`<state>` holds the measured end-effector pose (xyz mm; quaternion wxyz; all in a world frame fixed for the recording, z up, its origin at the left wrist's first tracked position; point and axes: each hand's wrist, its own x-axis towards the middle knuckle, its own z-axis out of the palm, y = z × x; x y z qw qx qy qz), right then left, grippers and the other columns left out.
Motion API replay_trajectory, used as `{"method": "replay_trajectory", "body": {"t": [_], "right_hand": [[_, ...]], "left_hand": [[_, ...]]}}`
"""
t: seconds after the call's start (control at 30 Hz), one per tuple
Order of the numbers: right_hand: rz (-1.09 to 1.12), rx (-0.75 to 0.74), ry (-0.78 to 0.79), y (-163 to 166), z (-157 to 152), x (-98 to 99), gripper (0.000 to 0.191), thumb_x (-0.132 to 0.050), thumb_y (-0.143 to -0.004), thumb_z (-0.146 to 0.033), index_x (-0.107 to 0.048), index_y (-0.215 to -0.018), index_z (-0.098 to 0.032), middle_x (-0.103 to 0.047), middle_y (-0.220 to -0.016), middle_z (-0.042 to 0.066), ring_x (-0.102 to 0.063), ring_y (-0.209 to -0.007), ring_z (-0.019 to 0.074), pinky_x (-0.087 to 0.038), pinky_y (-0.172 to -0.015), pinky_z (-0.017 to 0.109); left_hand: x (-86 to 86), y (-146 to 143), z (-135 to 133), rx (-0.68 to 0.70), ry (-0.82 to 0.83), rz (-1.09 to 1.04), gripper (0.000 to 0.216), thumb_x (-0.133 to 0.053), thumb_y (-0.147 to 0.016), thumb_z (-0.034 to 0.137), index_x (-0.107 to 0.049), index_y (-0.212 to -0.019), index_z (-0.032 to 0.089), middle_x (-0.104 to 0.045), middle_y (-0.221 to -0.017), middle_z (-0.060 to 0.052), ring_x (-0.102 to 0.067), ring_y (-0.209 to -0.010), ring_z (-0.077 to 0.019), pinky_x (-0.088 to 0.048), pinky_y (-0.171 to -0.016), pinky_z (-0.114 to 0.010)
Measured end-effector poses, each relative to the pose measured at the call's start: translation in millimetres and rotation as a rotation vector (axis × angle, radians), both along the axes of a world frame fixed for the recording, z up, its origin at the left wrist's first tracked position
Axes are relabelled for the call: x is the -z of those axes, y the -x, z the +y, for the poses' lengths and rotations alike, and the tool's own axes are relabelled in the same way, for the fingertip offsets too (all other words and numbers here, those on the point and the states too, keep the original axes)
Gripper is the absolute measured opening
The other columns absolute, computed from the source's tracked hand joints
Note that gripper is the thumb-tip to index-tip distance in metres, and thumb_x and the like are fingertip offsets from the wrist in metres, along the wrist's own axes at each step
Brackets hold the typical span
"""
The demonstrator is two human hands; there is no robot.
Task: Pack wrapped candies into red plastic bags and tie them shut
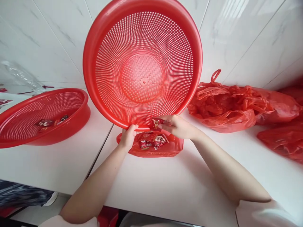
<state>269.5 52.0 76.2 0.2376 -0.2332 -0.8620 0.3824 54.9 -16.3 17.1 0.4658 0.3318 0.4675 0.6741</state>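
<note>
Head view: a large, round, perforated red plastic basket point(143, 77) tilts its mouth toward the wearer above a translucent red plastic bag point(165, 153) — the left hand point(128, 137) pinches its lower rim, seemingly to steady it; the right hand point(179, 126) pinches a small shiny red packet point(156, 123) at that rim

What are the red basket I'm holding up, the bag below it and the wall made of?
The red basket: probably moulded plastic, semi-gloss, judging by its even mesh and smooth rim.
The bag: apparently thin plastic film, shiny, creased and partly see-through.
The wall: glossy tile or stone-look panel, given grey veins, straight seams and reflections; which, I can't tell.
</note>
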Motion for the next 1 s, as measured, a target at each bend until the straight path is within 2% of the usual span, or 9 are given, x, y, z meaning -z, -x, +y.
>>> {"method": "replay_trajectory", "body": {"t": [0.13, 0.27, 0.43, 0.5, 0.57, 0.7, 0.8, 0.9, 1.0], "right_hand": [[-0.015, -0.116, -0.06, 1.0, -6.9, -6.8, 0.037, -0.049, -0.091, -0.017, -0.061, -0.126, -0.021, -0.072, -0.107, 0.004, -0.068, -0.091, 0.0177, -0.054, -0.082, 0.032], [-0.186, -0.177, -0.199, 1.8, -13.8, -7.5, 0.038, -0.049, -0.089, -0.011, -0.065, -0.12, -0.026, -0.073, -0.107, 0.003, -0.068, -0.094, 0.0195, -0.052, -0.084, 0.032], [-0.396, -0.061, -0.323, -0.6, -16.4, -7.2, 0.027, -0.054, -0.088, -0.02, -0.066, -0.112, -0.025, -0.073, -0.104, 0.007, -0.068, -0.095, 0.023, -0.051, -0.081, 0.032], [-0.368, -0.003, -0.338, -2.2, -15.3, -9.0, 0.021, -0.052, -0.09, -0.023, -0.064, -0.108, -0.024, -0.073, -0.099, 0.005, -0.069, -0.089, 0.0216, -0.052, -0.078, 0.032], [-0.268, 0.139, -0.353, -2.9, -13.5, -10.0, 0.021, -0.048, -0.092, -0.022, -0.059, -0.11, -0.023, -0.073, -0.099, 0.005, -0.07, -0.082, 0.0207, -0.053, -0.074, 0.032], [-0.001, 0.432, -0.394, -1.4, -9.1, -7.4, 0.042, -0.05, -0.091, -0.025, -0.039, -0.132, -0.023, -0.064, -0.123, 0.01, -0.071, -0.083, 0.0237, -0.057, -0.066, 0.038], [0.039, 0.462, -0.444, -0.3, -5.2, -4.6, 0.059, -0.055, -0.089, -0.028, -0.03, -0.143, -0.028, -0.05, -0.14, 0.011, -0.069, -0.095, 0.0272, -0.06, -0.071, 0.042], [0.067, 0.472, -0.492, -0.6, 0.3, -1.9, 0.057, -0.062, -0.084, -0.032, -0.04, -0.137, -0.028, -0.049, -0.135, 0.012, -0.063, -0.104, 0.0282, -0.06, -0.077, 0.044], [0.176, 0.557, -0.526, -3.8, 6.7, -2.2, 0.042, -0.068, -0.079, -0.036, -0.054, -0.116, -0.024, -0.058, -0.113, 0.009, -0.062, -0.098, 0.025, -0.06, -0.08, 0.042]], "left_hand": [[-4.6, 1.1, 1.2, 0.018, -0.08, -0.072, 0.026, -0.059, -0.074, 0.02, -0.059, -0.1, 0.022, -0.068, -0.095, -0.003, -0.067, -0.098, -0.0259, -0.058, -0.081, -0.043], [-11.9, 3.7, 1.8, 0.056, -0.155, -0.141, 0.031, -0.056, -0.077, 0.016, -0.059, -0.107, 0.021, -0.068, -0.101, -0.004, -0.065, -0.105, -0.0253, -0.057, -0.084, -0.042], [-20.9, 4.9, 0.2, 0.029, -0.151, -0.177, 0.028, -0.055, -0.076, 0.017, -0.059, -0.104, 0.021, -0.068, -0.104, -0.005, -0.063, -0.109, -0.025, -0.057, -0.084, -0.039], [-23.4, 5.2, -0.7, 0.02, -0.134, -0.173, 0.026, -0.056, -0.076, 0.019, -0.059, -0.101, 0.021, -0.067, -0.107, -0.005, -0.063, -0.109, -0.0244, -0.057, -0.084, -0.037], [-25.3, 5.9, -1.5, 0.024, -0.117, -0.154, 0.023, -0.056, -0.076, 0.022, -0.059, -0.099, 0.021, -0.067, -0.11, -0.005, -0.063, -0.108, -0.0237, -0.058, -0.083, -0.036], [-29.6, 8.5, -3.2, 0.03, -0.103, -0.117, 0.016, -0.054, -0.078, 0.026, -0.058, -0.093, 0.021, -0.066, -0.111, -0.004, -0.064, -0.105, -0.0227, -0.059, -0.082, -0.037], [-33.5, 10.2, -5.0, 0.066, -0.088, -0.107, 0.019, -0.052, -0.079, 0.028, -0.059, -0.095, 0.02, -0.068, -0.11, -0.005, -0.065, -0.103, -0.0239, -0.059, -0.082, -0.039], [-38.5, 13.1, -7.2, 0.137, -0.036, -0.056, 0.025, -0.055, -0.077, 0.03, -0.061, -0.098, 0.017, -0.07, -0.103, -0.008, -0.066, -0.1, -0.0268, -0.06, -0.078, -0.039], [-48.3, 24.2, -10.1, 0.225, 0.0, 0.039, 0.038, -0.057, -0.074, 0.042, -0.062, -0.1, 0.015, -0.071, -0.093, -0.011, -0.069, -0.09, -0.03, -0.06, -0.068, -0.039]]}}
